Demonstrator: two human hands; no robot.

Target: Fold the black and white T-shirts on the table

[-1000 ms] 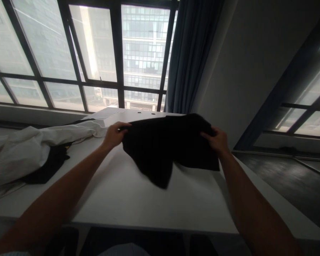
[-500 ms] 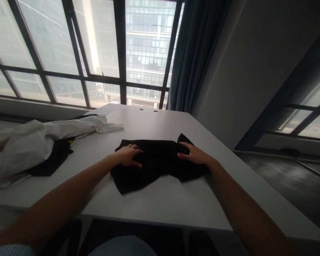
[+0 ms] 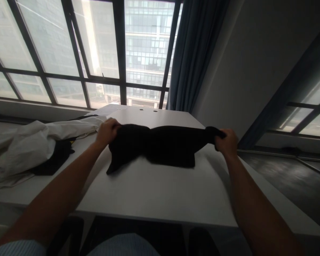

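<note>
Black cloth point(image 3: 173, 144) held up over the middle of the table point(image 3: 149, 195), stretched sideways between my two hands. My left hand point(image 3: 108, 132) is closed on its left upper corner; my right hand point(image 3: 227, 143) grips a bunched end at the far right. Two lower flaps hang toward me; cannot tell whether they touch the table. Off to the left, a heap of white cloth point(image 3: 34, 138) lies partly over some dark fabric point(image 3: 58, 156), apart from the piece I hold. Step in hand, by my judgement: pulling the piece straight. Next move calls for even tension, both hands level, and the bunched right end opened out.
</note>
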